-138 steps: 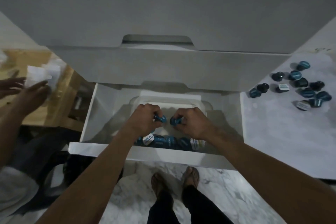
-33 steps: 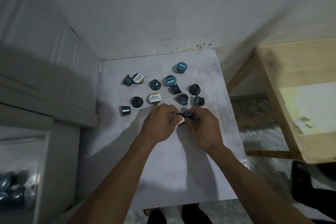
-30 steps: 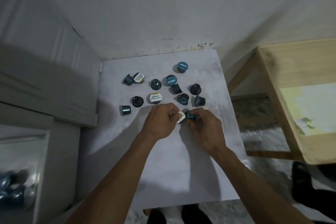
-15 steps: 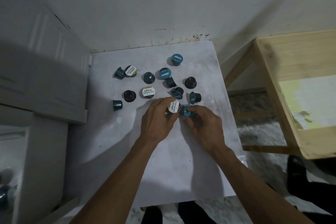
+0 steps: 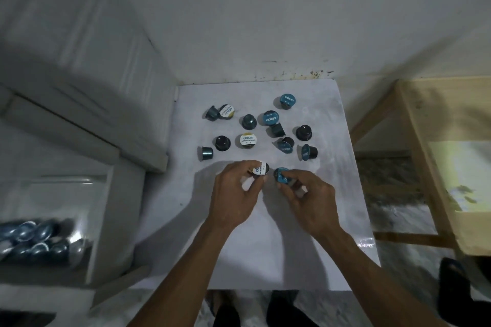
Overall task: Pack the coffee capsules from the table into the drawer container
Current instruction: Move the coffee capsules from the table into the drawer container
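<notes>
Several dark and teal coffee capsules (image 5: 271,117) lie scattered over the far half of the white table (image 5: 265,247). My left hand (image 5: 233,196) pinches a white-lidded capsule (image 5: 261,168) just above the tabletop. Beside it, my right hand (image 5: 309,199) grips a blue-lidded capsule (image 5: 281,175). The two hands are close together near the table's middle. At the lower left, the open drawer container (image 5: 101,220) holds several shiny blue capsules (image 5: 34,241).
A white cabinet front (image 5: 79,87) rises left of the table. A wooden table (image 5: 446,146) stands to the right, with marble floor between. The wall runs along the table's far edge. My feet show below the near edge.
Since a second ago both hands have lifted their capsules slightly and drawn back toward me. The view has swung left, bringing the drawer and its capsules further into sight.
</notes>
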